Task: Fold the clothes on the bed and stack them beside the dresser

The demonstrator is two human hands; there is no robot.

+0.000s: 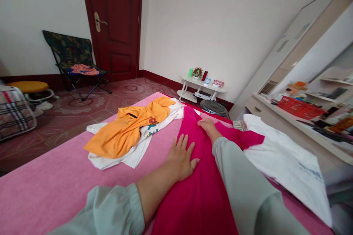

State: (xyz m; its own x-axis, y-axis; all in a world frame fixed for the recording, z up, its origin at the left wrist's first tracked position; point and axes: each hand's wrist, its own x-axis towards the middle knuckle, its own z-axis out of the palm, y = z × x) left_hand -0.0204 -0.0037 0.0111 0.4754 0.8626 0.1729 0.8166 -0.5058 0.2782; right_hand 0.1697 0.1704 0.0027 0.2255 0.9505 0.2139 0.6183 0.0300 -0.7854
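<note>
A magenta shirt (202, 194) lies lengthwise before me on a pink-covered surface (35, 198), with one sleeve (249, 138) stretched out to the right. My left hand (180, 159) rests flat on the shirt's left side, fingers spread. Farther up, my right hand (208, 126) has its fingers closed on the cloth near the top of the shirt. To the left lie a crumpled orange shirt (118, 132) and, partly under it, a white garment (138, 154) with a printed figure. On the right, a white T-shirt (286, 161) with blue lettering extends under the magenta sleeve.
Beyond the far edge stands a small white table (187, 79) with a plant and small items, beside a dark round lid (213, 107). A counter at right bears a red basket (300, 108). A folding chair (71, 53) and yellow stool (29, 86) stand left, near a door (116, 22).
</note>
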